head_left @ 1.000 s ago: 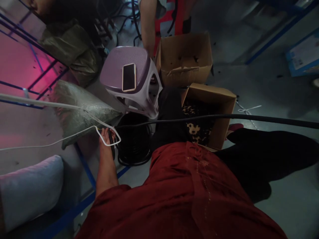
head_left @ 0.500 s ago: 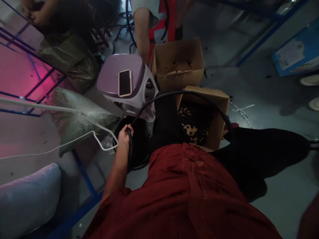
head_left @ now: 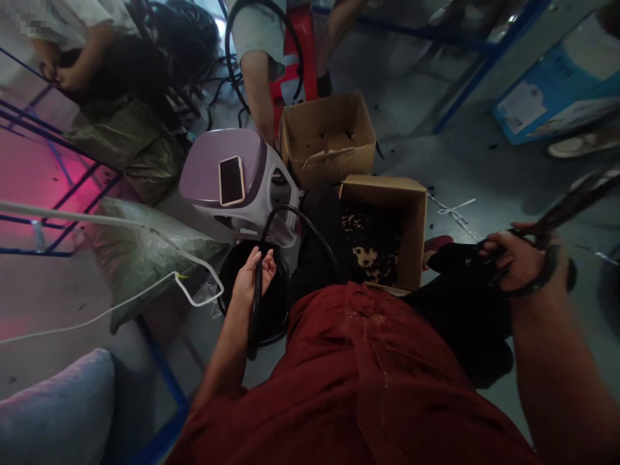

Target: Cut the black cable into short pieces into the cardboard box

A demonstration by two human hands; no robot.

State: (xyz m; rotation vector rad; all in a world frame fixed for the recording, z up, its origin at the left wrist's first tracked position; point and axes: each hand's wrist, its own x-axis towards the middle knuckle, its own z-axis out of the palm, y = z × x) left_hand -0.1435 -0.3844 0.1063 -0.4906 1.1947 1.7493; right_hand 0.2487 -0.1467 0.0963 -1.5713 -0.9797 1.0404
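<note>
Concrete floor point(head_left: 484, 181) beside a lilac plastic stool point(head_left: 247, 161) carries a black cable coil point(head_left: 233, 271), its black cable point(head_left: 255, 316) kept up off the red garment point(head_left: 368, 361) by a loosely cupped left hand point(head_left: 254, 278), while the curled right hand point(head_left: 518, 261) grips a dark cable length point(head_left: 566, 206) held out to the side

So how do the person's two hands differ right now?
The left hand stays close to the body, fingers spread, with a thick black cable against the palm. The right hand reaches far out to the side, closed around a blurred dark length. Both hands are bare and hold something dark.
</note>
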